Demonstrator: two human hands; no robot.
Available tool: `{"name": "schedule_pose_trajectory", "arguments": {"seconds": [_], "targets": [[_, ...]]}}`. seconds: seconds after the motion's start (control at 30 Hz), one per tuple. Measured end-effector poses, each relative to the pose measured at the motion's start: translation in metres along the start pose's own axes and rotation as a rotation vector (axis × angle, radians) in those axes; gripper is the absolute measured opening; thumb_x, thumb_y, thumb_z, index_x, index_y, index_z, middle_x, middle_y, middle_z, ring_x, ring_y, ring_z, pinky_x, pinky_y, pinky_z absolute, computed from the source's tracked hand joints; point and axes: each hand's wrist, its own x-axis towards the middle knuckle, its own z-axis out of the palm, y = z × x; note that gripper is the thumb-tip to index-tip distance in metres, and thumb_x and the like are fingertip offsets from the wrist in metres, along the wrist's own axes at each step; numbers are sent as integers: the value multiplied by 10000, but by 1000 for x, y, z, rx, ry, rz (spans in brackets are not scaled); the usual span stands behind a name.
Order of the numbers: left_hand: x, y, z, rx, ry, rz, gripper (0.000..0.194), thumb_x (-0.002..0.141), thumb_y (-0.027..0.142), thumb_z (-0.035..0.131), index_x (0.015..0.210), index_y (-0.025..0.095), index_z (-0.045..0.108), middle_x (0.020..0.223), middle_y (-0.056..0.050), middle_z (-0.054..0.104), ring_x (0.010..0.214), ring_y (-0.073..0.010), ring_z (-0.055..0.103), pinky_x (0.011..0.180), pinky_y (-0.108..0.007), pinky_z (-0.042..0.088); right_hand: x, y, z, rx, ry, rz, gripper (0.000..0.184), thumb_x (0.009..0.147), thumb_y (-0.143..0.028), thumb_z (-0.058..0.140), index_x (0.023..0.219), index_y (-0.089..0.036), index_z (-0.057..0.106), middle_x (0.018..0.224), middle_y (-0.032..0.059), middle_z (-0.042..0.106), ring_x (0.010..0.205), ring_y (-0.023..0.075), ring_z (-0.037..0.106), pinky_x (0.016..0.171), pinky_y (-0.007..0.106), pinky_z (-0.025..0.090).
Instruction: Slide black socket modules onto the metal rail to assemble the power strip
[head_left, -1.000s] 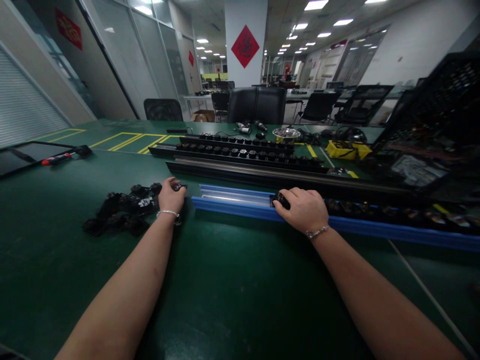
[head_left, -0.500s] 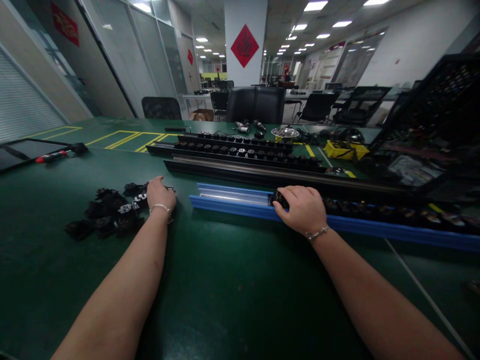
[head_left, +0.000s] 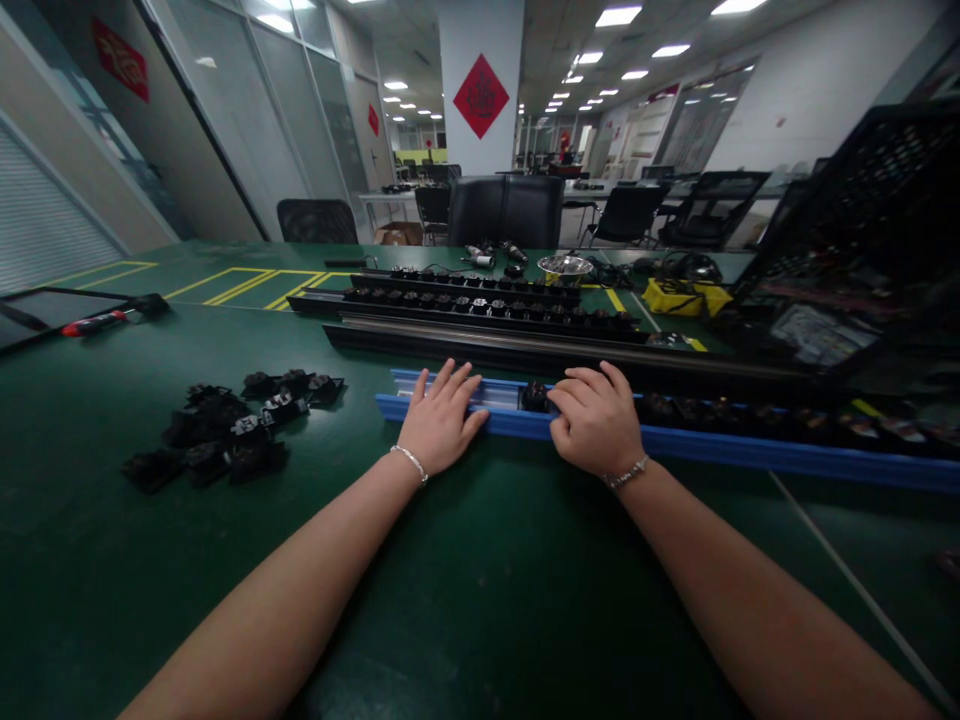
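Observation:
A long blue channel rail (head_left: 510, 423) lies across the green table. My left hand (head_left: 439, 420) rests over its left end, fingers spread, with nothing visible in its grasp; the area beneath the palm is hidden. Over the middle of the rail is my right hand (head_left: 596, 425), its fingers bent but apart. Just left of those fingertips, a small black module (head_left: 534, 396) sits inside the channel. More black modules (head_left: 720, 410) line the rail to the right. On the table at left lies a loose pile of black modules (head_left: 225, 425).
Behind the blue rail lie a black rail (head_left: 480, 343) and other black rails holding rows of modules (head_left: 480, 305). A metal bowl (head_left: 564, 265) and a yellow container (head_left: 686, 297) stand farther back. A red-handled tool (head_left: 94, 323) lies at far left.
My left hand has moved right, from the loose pile to the rail's left end. My right hand's fingers have loosened from the black module, which now shows more fully, slightly farther left.

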Motion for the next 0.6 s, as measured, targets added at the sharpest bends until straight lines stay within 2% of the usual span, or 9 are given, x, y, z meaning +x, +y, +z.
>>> {"name": "schedule_pose_trajectory", "arguments": {"seconds": [0.1, 0.33, 0.5, 0.6], "targets": [[-2, 3, 0, 25, -86, 46, 513, 905, 474, 347, 1345, 219, 409, 1442, -64, 418, 1370, -245, 284, 1117, -499, 193, 1, -7, 1, 13, -36, -34, 286, 748, -189, 449, 908, -177, 686, 978, 54, 685, 1106, 236, 481, 1076, 449, 167], [-2, 1, -4, 26, -83, 68, 464, 890, 462, 399, 1274, 210, 465, 1441, -78, 418, 1357, -247, 311, 1106, -476, 216, 4, -19, 4, 21, -122, -69, 341, 752, -180, 446, 1019, -120, 649, 1051, 92, 656, 1075, 226, 486, 1050, 405, 208], [-3, 2, -6, 48, -108, 109, 411, 860, 440, 468, 1230, 264, 497, 1454, -74, 395, 1355, -276, 310, 1083, -512, 235, 7, -21, -2, 6, -197, -71, 320, 775, -192, 444, 1008, -117, 651, 1035, 105, 647, 991, 227, 493, 956, 373, 291], [-3, 2, -8, 62, -141, 131, 426, 842, 445, 497, 1247, 312, 489, 1468, -61, 373, 1354, -300, 303, 1070, -544, 229, 8, -26, -3, -5, -254, -69, 366, 808, -203, 425, 1097, -102, 626, 1038, 112, 642, 963, 230, 492, 882, 357, 325]]}}
